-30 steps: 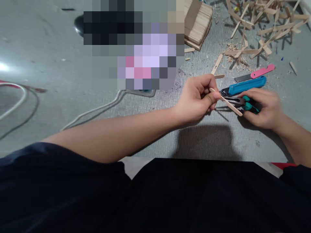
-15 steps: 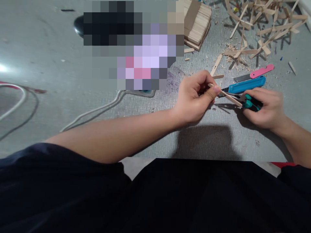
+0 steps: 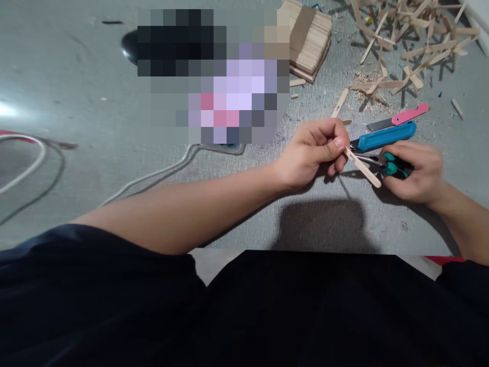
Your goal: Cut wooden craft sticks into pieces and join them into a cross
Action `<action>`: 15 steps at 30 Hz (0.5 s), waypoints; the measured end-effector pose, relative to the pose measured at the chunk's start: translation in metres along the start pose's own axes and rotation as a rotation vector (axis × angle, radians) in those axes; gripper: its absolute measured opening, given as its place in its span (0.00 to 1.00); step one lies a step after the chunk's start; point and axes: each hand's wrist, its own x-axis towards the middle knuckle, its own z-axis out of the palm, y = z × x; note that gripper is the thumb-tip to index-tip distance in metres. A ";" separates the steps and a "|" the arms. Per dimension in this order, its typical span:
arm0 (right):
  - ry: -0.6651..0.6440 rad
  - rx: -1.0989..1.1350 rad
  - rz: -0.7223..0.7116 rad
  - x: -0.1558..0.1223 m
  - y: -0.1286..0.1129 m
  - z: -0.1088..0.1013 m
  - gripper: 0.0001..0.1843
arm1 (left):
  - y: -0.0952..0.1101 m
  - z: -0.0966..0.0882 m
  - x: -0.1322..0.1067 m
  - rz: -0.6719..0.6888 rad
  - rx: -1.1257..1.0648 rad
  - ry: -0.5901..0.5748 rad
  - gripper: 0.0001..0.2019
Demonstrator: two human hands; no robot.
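Observation:
Between the thumb and fingers of my left hand (image 3: 315,153) is a wooden craft stick (image 3: 367,171), pinched at one end. A small notch or hole shows in the stick near my thumb, and its rounded end points down to the right. My right hand (image 3: 418,171) is closed around long-nose pliers (image 3: 390,164) with green and black handles. The metal jaws reach left behind the stick; whether they touch it I cannot tell. Just beyond the pliers lies a blue utility knife (image 3: 387,136), and past it a pink-handled blade (image 3: 410,114).
Joined craft sticks (image 3: 414,51) spread over the upper right, with wood shavings (image 3: 369,84) beside them. A banded bundle of sticks (image 3: 319,38) lies at the top. A white cable (image 3: 153,176) crosses the left side. Part of the upper middle is blurred out.
The craft stick has turned in my left hand, so its flat face and notch now show and its free end sits lower. My left hand has shifted slightly; the right stays nearly still.

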 end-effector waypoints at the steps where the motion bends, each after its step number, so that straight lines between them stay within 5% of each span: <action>1: -0.005 0.021 0.006 0.001 0.000 0.000 0.13 | 0.001 0.001 0.000 0.002 0.001 -0.007 0.37; 10: 0.066 0.142 0.076 0.008 -0.007 -0.002 0.15 | 0.001 0.006 -0.010 0.244 0.327 -0.013 0.31; 15: 0.095 0.070 0.052 0.007 -0.007 -0.001 0.13 | 0.006 0.009 -0.015 0.174 0.369 -0.001 0.29</action>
